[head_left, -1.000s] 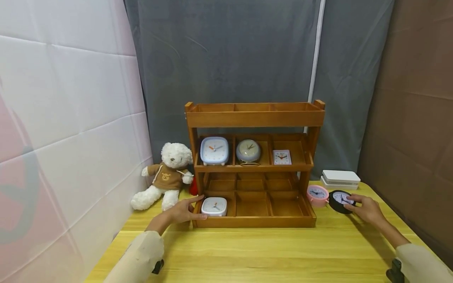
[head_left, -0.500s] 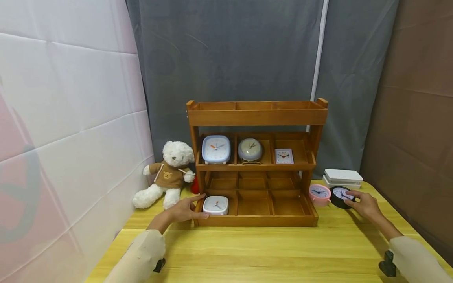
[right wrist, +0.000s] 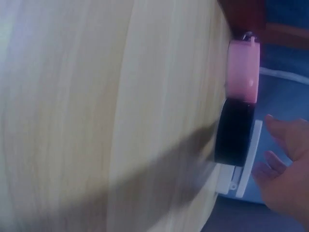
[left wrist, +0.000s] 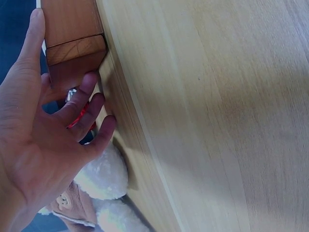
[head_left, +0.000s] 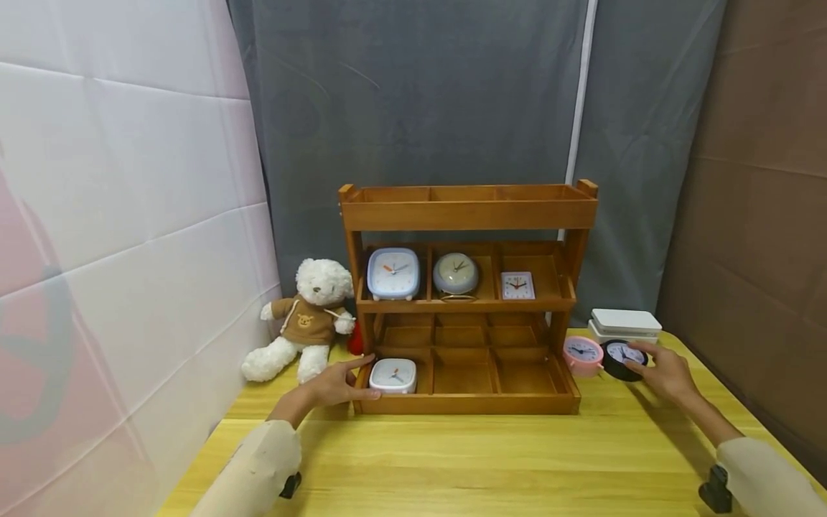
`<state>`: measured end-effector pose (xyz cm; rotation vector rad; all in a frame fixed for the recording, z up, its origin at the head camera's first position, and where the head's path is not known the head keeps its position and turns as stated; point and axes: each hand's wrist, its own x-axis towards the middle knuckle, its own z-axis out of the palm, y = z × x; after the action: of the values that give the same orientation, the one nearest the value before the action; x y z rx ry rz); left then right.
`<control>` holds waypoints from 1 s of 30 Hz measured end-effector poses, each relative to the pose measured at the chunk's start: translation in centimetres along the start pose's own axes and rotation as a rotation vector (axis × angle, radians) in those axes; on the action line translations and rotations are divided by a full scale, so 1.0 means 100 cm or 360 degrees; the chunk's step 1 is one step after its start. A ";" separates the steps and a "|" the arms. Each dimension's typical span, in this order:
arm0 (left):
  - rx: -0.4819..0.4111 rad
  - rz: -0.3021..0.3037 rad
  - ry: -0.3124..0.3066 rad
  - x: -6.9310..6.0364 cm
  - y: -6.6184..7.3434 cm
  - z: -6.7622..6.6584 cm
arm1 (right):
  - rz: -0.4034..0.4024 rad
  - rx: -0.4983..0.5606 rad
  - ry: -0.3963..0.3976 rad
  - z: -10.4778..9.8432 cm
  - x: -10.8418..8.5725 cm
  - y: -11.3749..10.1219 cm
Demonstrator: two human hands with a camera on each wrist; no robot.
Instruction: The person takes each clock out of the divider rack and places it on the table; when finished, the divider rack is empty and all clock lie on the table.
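In the head view my left hand [head_left: 332, 384] lies at the lower left front corner of a brown wooden rack [head_left: 468, 404], its thumb along the front rail. The left wrist view shows these fingers [left wrist: 102, 130] spread and relaxed beside the rack's end. A white clock [head_left: 393, 376] sits in the lower left compartment. Over at the right, my right hand [head_left: 668, 373] is just above a round black clock [head_left: 616, 366] on the table. From the right wrist, a gap shows between fingertips and black clock [right wrist: 235, 133]. A pink clock [head_left: 583, 357] touches its left side.
On the middle tier sit a blue square clock [head_left: 393, 274], a round grey clock [head_left: 455, 274] and a small white square clock [head_left: 517, 286]. A white teddy bear [head_left: 310, 323] leans at the left. White boxes [head_left: 624, 322] lie behind the black clock.
The black clock has shifted slightly back beside the pink clock, and my right fingers have come away from it. My left hand stays at the rack's corner. The head view has shifted a little.
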<state>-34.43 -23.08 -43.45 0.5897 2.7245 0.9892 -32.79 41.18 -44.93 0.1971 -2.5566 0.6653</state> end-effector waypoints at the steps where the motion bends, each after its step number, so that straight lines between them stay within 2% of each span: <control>1: -0.0005 -0.0008 0.0000 -0.001 0.001 -0.001 | -0.0016 0.0007 0.0002 0.000 0.000 -0.002; 10: -0.0030 0.0008 -0.0006 -0.003 0.000 -0.001 | -0.0059 0.0072 -0.0057 -0.004 0.002 -0.027; 21: -0.0006 0.0002 0.0017 0.000 0.001 0.000 | -0.0316 0.0267 -0.0097 0.003 -0.002 -0.065; 26: 0.0007 0.0012 0.0024 0.003 -0.002 0.001 | -0.0387 0.0268 -0.0126 0.009 -0.003 -0.081; 30: 0.0008 -0.0001 0.0021 0.002 -0.004 0.001 | -0.0420 0.0362 -0.0139 0.015 -0.004 -0.097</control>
<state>-34.75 -23.21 -43.79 0.5849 2.7394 0.9904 -30.59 31.97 -42.21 0.6405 -2.4700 0.8569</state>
